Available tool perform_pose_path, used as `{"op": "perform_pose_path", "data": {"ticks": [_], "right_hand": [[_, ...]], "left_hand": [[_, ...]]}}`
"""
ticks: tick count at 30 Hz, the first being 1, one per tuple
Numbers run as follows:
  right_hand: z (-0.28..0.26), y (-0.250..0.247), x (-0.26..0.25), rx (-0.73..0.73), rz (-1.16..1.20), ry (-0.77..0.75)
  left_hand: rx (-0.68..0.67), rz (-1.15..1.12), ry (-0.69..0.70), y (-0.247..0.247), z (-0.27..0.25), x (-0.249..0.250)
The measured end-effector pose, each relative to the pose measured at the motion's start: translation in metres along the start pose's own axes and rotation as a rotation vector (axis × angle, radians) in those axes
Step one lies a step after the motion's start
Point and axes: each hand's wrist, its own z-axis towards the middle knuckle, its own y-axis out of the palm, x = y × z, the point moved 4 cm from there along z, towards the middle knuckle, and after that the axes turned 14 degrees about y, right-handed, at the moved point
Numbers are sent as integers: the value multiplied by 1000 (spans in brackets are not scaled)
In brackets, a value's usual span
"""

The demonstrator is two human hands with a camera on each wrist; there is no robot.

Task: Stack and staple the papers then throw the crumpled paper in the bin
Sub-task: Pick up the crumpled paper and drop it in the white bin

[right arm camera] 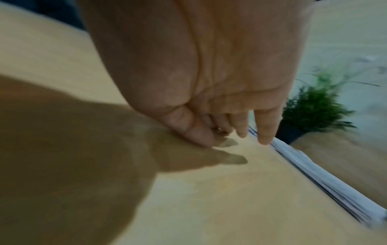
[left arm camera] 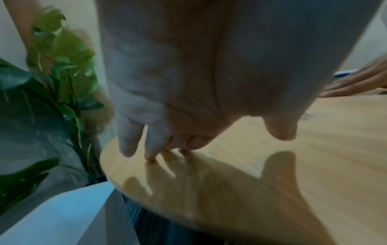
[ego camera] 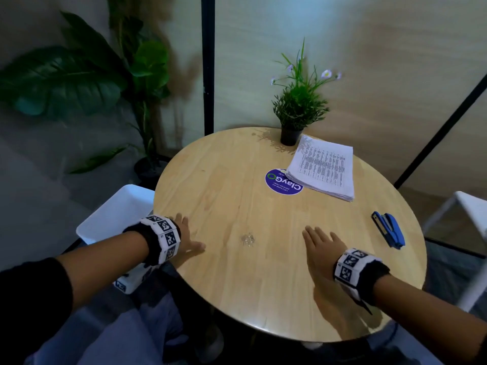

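A stack of printed papers (ego camera: 324, 168) lies at the far right of the round wooden table (ego camera: 237, 201); its edge (right arm camera: 326, 180) shows in the right wrist view. A blue stapler (ego camera: 388, 229) lies near the table's right edge. My left hand (ego camera: 185, 237) rests flat and empty near the table's left edge, its fingers (left arm camera: 150, 149) touching the wood. My right hand (ego camera: 320, 242) lies flat and empty on the near right part, left of the stapler. A small pile of loose staples or clips (ego camera: 247, 239) sits between the hands. No crumpled paper is in sight.
A white bin (ego camera: 116, 214) stands on the floor left of the table, below my left hand. A small potted plant (ego camera: 295, 111) stands at the table's back edge beside the papers. A round blue sticker (ego camera: 280, 183) lies partly under the stack. A large leafy plant (ego camera: 87, 80) fills the left.
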Motion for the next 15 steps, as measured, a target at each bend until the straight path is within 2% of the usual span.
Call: {"op": "perform_pose_path", "data": {"ticks": [2,4,5,7,9,10,12,15], "right_hand": [[-2,5,-17,49,-35,30],[-3,-2,-38,201,56,-38],[-3,-3,-49,178,93,-70],[-4,-9,-75,239,194,-146],[-12,-29,-98,233,183,-167],[-11,-34,-108,281,141,-192],[-12,-39,-116,188,16,-247],[-11,-50,-104,183,112,-277]], "left_hand": [[13,-118,5,18,-9,10],[59,-145,45,27,-11,24],[70,-145,72,30,-10,31],[101,-141,147,33,-7,50],[139,-124,229,36,-5,76],[148,-120,264,36,-5,89],[141,-94,314,35,-2,108],[129,-93,336,22,1,113]]}}
